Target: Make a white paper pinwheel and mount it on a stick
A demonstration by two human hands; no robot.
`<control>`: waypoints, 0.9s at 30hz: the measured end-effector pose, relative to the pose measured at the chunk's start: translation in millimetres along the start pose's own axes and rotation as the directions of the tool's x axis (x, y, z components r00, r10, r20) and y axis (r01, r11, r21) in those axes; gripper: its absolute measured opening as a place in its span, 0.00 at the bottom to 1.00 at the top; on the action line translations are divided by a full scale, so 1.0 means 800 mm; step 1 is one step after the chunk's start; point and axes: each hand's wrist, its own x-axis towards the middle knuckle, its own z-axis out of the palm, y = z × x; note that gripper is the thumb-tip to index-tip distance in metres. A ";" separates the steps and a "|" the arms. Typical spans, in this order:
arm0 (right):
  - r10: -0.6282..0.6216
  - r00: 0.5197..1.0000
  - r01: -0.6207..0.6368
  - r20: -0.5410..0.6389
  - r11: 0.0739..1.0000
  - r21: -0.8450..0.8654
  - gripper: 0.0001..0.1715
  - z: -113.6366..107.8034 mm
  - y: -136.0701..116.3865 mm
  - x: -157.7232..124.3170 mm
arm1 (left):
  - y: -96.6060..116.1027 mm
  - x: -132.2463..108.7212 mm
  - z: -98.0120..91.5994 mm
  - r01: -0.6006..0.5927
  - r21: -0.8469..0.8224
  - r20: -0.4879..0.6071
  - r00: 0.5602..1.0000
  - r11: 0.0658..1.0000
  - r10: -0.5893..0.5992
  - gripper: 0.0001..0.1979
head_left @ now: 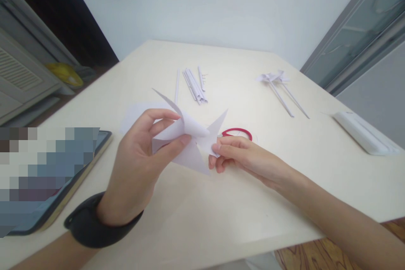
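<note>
A white paper pinwheel [194, 128], cut into pointed blades and partly folded, is held above the table between both hands. My left hand [142, 152], with a black band on its wrist, pinches folded blades near the middle with thumb and fingers. At the right side, my right hand [236, 154] grips one blade between thumb and fingers. Just behind the right hand lie scissors [237, 130] with red handles, their blades mostly hidden. White paper [139, 114] lies flat behind the left hand.
Several rolled paper sticks [193, 86] lie at the back of the table [228, 219]. Finished pinwheels on sticks [280, 88] rest at the back right. A tablet [104, 139] with a blurred screen is at the left, a white packet [363, 133] at the right edge.
</note>
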 end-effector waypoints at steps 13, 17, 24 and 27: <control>-0.015 1.000 0.014 0.010 0.999 0.047 0.08 0.006 0.000 -0.001 | 0.001 -0.005 -0.002 -0.088 0.129 0.038 0.996 0.988 0.084 0.13; -0.028 0.999 0.027 0.033 0.999 0.036 0.07 0.006 0.001 0.000 | -0.002 -0.003 -0.002 -0.056 0.112 0.026 0.998 0.992 0.054 0.12; -0.136 0.990 0.138 0.019 0.976 -0.171 0.12 0.008 0.003 0.002 | 0.001 0.005 -0.002 0.155 -0.061 0.014 0.988 0.986 -0.155 0.16; -0.279 0.953 0.219 -0.118 0.903 -0.370 0.13 0.016 0.001 -0.002 | 0.006 0.009 -0.004 0.262 -0.128 0.020 0.965 0.956 -0.262 0.15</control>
